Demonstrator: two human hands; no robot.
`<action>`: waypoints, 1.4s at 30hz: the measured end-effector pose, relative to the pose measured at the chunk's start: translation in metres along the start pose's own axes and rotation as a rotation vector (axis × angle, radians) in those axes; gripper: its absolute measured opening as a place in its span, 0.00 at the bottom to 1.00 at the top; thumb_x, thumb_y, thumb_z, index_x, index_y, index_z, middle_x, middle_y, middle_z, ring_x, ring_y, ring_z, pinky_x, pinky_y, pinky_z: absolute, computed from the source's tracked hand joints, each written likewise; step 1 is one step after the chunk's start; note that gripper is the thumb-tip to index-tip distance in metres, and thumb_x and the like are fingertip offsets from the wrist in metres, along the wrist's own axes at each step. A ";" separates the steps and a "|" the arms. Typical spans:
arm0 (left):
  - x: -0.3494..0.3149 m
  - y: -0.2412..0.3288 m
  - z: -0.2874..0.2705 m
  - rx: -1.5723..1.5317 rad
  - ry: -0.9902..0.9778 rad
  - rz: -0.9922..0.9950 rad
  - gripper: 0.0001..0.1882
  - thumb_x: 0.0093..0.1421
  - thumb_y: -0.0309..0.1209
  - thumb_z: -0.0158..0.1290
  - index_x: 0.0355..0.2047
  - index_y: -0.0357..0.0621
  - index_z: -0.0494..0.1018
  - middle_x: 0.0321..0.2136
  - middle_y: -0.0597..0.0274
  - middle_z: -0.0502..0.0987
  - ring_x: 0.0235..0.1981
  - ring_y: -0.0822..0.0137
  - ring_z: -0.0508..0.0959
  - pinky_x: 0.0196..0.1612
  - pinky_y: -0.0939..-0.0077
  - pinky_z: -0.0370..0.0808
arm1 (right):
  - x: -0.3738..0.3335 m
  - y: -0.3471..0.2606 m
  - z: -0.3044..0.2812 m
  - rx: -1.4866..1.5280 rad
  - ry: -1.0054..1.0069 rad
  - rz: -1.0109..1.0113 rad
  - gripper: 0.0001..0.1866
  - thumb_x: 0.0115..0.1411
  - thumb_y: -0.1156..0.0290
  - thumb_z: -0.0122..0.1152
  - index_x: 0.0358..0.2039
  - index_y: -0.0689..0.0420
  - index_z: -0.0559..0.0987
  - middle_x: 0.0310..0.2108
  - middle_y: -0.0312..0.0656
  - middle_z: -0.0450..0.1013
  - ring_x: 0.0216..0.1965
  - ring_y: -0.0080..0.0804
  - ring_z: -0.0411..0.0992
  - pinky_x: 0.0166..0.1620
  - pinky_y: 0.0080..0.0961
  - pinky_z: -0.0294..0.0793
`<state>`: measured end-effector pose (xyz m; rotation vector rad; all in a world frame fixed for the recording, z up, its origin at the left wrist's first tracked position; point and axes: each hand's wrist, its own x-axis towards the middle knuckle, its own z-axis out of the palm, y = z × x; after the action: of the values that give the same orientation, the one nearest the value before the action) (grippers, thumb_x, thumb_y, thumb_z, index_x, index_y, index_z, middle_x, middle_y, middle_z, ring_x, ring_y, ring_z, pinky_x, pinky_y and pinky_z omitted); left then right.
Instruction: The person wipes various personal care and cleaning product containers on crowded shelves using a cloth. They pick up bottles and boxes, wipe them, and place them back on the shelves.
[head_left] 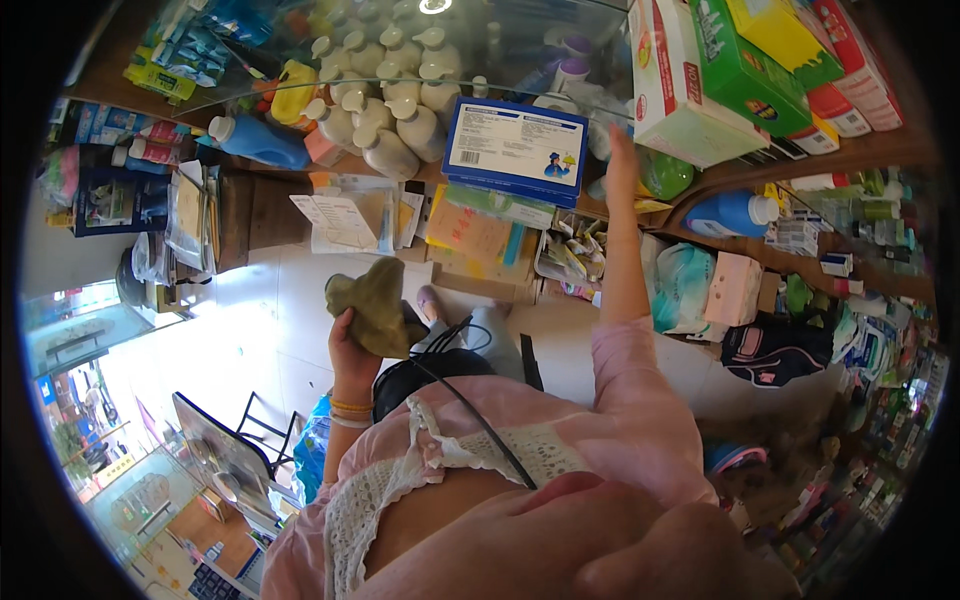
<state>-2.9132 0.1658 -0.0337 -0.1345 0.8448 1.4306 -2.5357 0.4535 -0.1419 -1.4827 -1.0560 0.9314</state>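
My left hand [352, 352] is closed on a crumpled olive-green cloth [372, 305], held out in front of my waist. Stretched forward to the shelf, my right hand [622, 165] shows edge-on with its fingers extended. It is beside a blue-and-white box [515, 150] and next to a pale, partly hidden item [598, 140]; whether it touches that item is not clear. A green rounded bottle [668, 175] stands just right of my wrist. Left of the box, several white pump bottles [385, 150] are grouped together.
A glass pane [540, 60] spans the upper shelf. Large cartons [690, 110] stand at the far right, with a blue jug [720, 213] below them. Another blue bottle [260, 140] lies left. Papers [350, 215] and a pink tissue box [733, 288] sit lower. A black cable [470, 410] crosses my front.
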 end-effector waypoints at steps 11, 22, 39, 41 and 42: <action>0.018 0.016 0.011 0.108 -0.200 -0.131 0.28 0.58 0.40 0.43 0.56 0.38 0.60 0.53 0.51 0.68 0.54 0.55 0.68 0.58 0.61 0.63 | -0.143 -0.122 -0.032 0.145 -0.017 -0.241 0.17 0.63 0.65 0.50 0.48 0.62 0.75 0.49 0.43 0.71 0.52 0.30 0.65 0.56 0.24 0.59; 0.030 0.016 0.110 1.128 -0.924 0.359 0.42 0.54 0.41 0.58 0.62 0.40 0.50 0.46 0.50 0.72 0.49 0.64 0.70 0.50 0.73 0.67 | -0.220 -0.273 -0.010 0.799 -0.470 -0.374 0.19 0.63 0.69 0.44 0.47 0.71 0.71 0.47 0.54 0.71 0.48 0.48 0.70 0.57 0.42 0.63; -0.047 0.027 0.172 1.086 -0.730 1.051 0.20 0.45 0.39 0.63 0.31 0.36 0.73 0.18 0.56 0.74 0.15 0.60 0.73 0.20 0.71 0.69 | -0.260 -0.271 0.082 0.641 -0.130 -0.127 0.21 0.66 0.59 0.35 0.50 0.58 0.70 0.47 0.42 0.69 0.48 0.34 0.68 0.52 0.31 0.68; -0.052 0.029 0.169 1.151 -0.728 1.124 0.21 0.44 0.39 0.63 0.32 0.35 0.73 0.19 0.57 0.75 0.16 0.60 0.74 0.20 0.71 0.70 | -0.259 -0.263 0.080 0.630 -0.152 -0.243 0.22 0.66 0.59 0.35 0.51 0.60 0.68 0.47 0.44 0.70 0.48 0.35 0.69 0.49 0.33 0.70; -0.054 0.030 0.169 1.184 -0.728 1.162 0.22 0.44 0.39 0.64 0.32 0.35 0.73 0.20 0.57 0.75 0.16 0.61 0.75 0.20 0.71 0.70 | -0.260 -0.261 0.080 0.652 -0.209 -0.285 0.22 0.66 0.59 0.35 0.51 0.60 0.68 0.47 0.44 0.70 0.48 0.35 0.69 0.50 0.33 0.70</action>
<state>-2.8635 0.2215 0.1298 1.9101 1.0262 1.5219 -2.7283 0.2480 0.1095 -0.6916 -0.9522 1.1028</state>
